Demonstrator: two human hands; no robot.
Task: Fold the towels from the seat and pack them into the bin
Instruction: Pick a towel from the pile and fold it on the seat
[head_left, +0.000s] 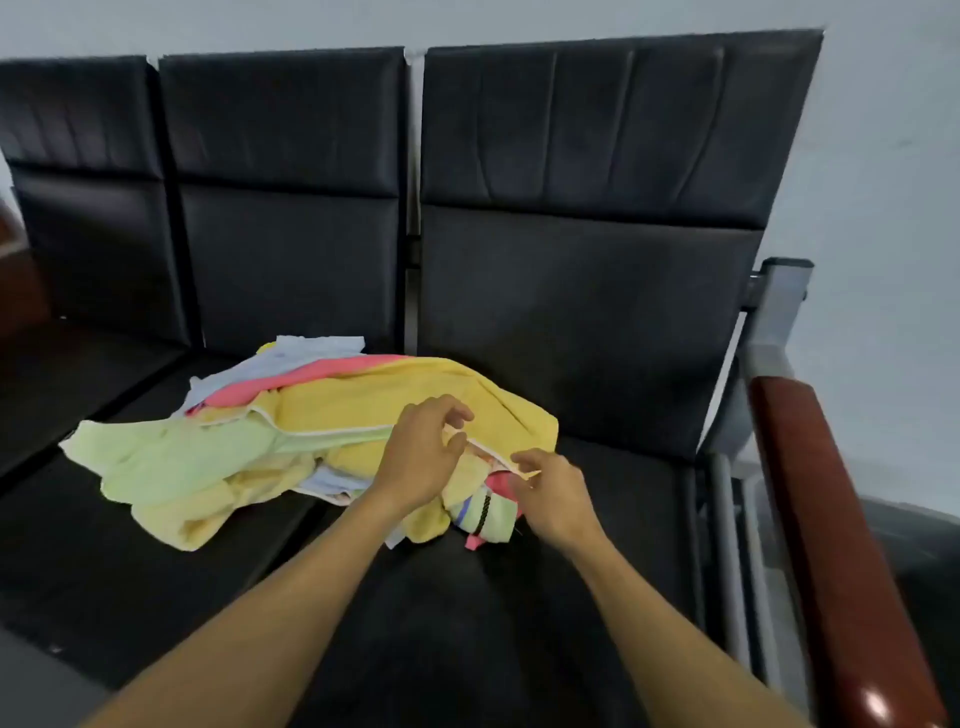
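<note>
Hidden in part: lower layers of the towel pile (291, 441), buried under the yellow towel (374, 400) on top, so no count possible. Bin nowhere in view. Both forearms cut off at the bottom edge. No brand, label or readable writing anywhere.

Towels heaped across the black seats (597, 509) of a row of joined chairs, spread over the middle seat and onto the right one. Pale green towel (171, 457) trailing off to the left, pink towel (291, 387) and light blue cloth (311, 348) peeking out behind, a small striped piece (488, 514) with a dark cord at the near right of the heap.

Left hand (421, 457) over the yellow towel's white-trimmed edge, fingers curled, thumb and forefinger close at the hem; actual pinch hard to make out. Right hand (556, 493) just beside, grip narrow, fingertips pinching the same hem at its corner.

Around: tall black backrests (587, 156) behind, a grey metal frame (779, 291) at the right end, a glossy reddish wooden armrest (831, 545) running toward the camera, pale wall (883, 156) beyond.
</note>
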